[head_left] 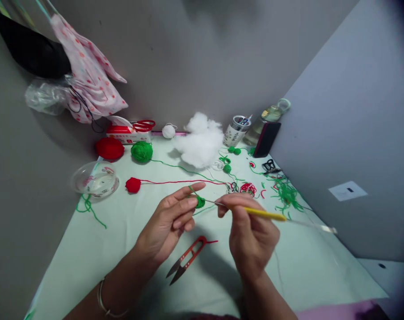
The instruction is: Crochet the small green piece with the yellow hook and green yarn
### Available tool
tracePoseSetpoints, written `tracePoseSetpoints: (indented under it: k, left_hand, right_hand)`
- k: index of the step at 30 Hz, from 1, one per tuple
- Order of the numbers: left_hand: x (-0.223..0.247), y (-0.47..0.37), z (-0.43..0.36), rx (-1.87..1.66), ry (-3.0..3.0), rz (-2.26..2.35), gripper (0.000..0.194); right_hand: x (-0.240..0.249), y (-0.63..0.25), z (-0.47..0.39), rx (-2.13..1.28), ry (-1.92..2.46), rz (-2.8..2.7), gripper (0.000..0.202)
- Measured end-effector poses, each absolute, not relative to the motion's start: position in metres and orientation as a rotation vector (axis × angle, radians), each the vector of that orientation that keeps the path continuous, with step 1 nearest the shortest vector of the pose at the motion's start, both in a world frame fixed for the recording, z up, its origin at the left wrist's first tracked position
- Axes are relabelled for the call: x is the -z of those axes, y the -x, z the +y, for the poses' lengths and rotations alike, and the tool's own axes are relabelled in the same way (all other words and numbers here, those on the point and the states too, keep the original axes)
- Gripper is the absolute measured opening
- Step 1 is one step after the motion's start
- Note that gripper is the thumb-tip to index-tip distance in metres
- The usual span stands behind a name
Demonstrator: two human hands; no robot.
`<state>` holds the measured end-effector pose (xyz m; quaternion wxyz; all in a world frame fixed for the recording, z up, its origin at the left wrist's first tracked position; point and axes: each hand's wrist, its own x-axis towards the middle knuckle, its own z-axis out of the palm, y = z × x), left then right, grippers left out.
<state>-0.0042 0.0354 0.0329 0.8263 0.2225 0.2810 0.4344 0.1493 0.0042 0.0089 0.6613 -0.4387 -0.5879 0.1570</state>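
Observation:
Between thumb and fingers, my left hand [173, 215] pinches a small green crochet piece [200, 202], with green yarn running over the raised index finger. My right hand [251, 235] grips a crochet hook [265, 214] by its yellow handle. The hook's thin metal shaft points left and its tip meets the green piece; whether it is inside a stitch I cannot tell. Below the hands, orange-handled thread snips [190, 258] lie on the table with a short red yarn end by them. A green yarn ball [142, 152] sits further back, its strand trailing right.
White stuffing [200, 142] is heaped at the back. Red yarn balls [110, 148] and a clear plastic bowl [97, 180] stand left. At right are green yarn scraps [288, 194], a phone [267, 139], a bottle [260, 124] and a pen cup [237, 131].

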Motion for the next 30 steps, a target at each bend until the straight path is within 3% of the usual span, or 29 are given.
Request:
tracePoseSetpoints:
  k: [4, 13, 20, 30]
  left_hand:
    - [-0.033, 0.003, 0.033, -0.96, -0.626, 0.599, 0.03]
    - [-0.024, -0.002, 0.034, -0.994, -0.519, 0.645, 0.038]
    - [-0.028, 0.002, 0.039, -0.955, -0.524, 0.606, 0.024]
    - [-0.022, -0.005, 0.037, -1.046, -0.701, 0.711, 0.02]
  right_hand:
    - [-0.014, -0.146, 0.011, -0.713, 0.902, -1.174, 0.021]
    - [-0.002, -0.144, 0.003, -0.173, 1.039, -1.521, 0.036]
    - [-0.01, -0.151, 0.013, -0.855, 0.885, -1.004, 0.019]
    - [-0.015, -0.15, 0.011, -0.888, 1.06, -1.211, 0.017]
